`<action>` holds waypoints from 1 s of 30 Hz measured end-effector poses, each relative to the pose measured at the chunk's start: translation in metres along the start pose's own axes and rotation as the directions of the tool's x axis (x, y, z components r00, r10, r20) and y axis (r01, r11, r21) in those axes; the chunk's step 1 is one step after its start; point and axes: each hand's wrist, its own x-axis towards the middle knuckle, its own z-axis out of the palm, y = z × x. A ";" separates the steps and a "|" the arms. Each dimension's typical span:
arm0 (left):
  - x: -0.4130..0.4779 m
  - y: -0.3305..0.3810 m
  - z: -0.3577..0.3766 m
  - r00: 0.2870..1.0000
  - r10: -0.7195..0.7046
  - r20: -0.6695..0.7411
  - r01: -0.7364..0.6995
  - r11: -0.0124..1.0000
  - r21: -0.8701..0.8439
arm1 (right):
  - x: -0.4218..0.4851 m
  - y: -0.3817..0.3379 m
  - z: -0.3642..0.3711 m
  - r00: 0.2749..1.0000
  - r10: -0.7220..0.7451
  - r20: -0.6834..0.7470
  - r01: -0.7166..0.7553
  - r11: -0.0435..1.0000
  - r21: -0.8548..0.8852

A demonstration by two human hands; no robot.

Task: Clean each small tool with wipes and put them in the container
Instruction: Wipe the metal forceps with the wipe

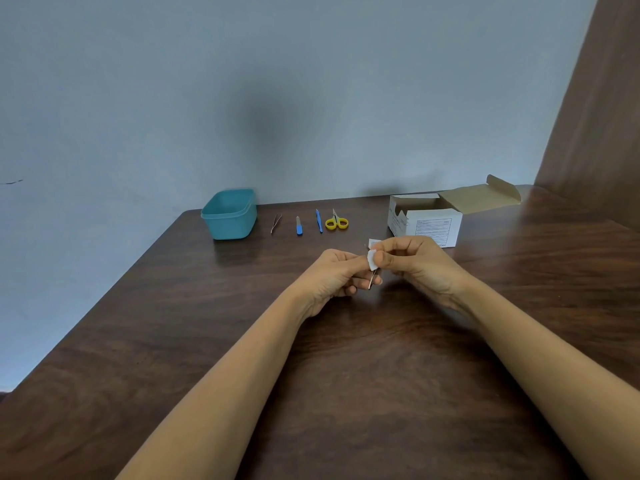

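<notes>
Head view looks down on the dark wooden table [346,393] that fills the lower half of what I see. At its far right stands a white cardboard box [433,226] with its flap thrown open. At the far left, near the table's back edge, sits the teal container [230,220], and I cannot see into it.

My left hand [332,275] is curled, with its fingers gripping the lower end of a thin metal tool [371,280] above the table's middle. My right hand [415,265] meets it there, with thumb and fingers pinching a small white wipe [371,259] around the tool's upper part.

Between container and box lie a row: yellow scissors [336,222], a slim blue tool [319,221], a blue-handled file [299,226] and tweezers [275,223], each apart from the next. A scrap of white wrapper [373,242] lies just behind my fingers.
</notes>
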 end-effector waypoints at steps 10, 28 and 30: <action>0.002 -0.001 0.000 0.999 0.002 -0.042 -0.002 1.000 0.001 | 0.002 0.008 0.004 0.980 -0.151 0.129 0.166 0.979 -0.116; -0.001 -0.001 -0.010 0.999 0.002 0.032 -0.001 0.998 -0.055 | 0.002 0.007 0.005 0.980 -0.184 0.076 0.187 0.982 -0.032; -0.001 -0.001 -0.010 0.999 0.008 0.037 -0.007 1.000 -0.028 | 0.002 0.006 0.006 0.985 -0.152 0.086 0.154 0.988 -0.013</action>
